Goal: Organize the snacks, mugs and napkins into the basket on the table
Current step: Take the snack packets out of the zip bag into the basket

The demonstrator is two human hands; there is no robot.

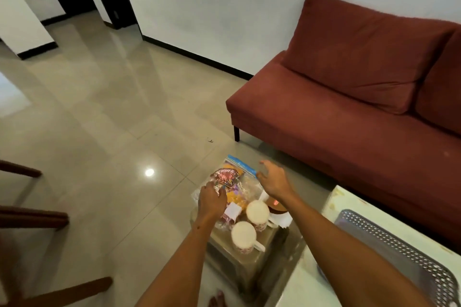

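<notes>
A low stool (252, 260) holds the items. A red snack packet (225, 177) lies on a clear zip bag (249, 183) with a blue strip that holds yellow snacks. My left hand (212, 200) grips the near edge of the red packet. Over the bag's right side, my right hand (273, 179) hovers blurred with fingers apart and nothing in it. Two floral mugs (257, 212) (243, 233) stand upright near the front. White napkins (233, 210) (283, 220) lie beside them. The grey perforated basket (399, 244) sits on the white-covered table (349, 207) at the lower right.
A red sofa (349, 112) stands behind the stool and the table. A brown round object (277, 207) sits behind the far mug. Wooden chair legs (32, 217) jut in from the left. Glossy tiled floor (112, 132) spreads to the left. My bare foot (217, 300) is below the stool.
</notes>
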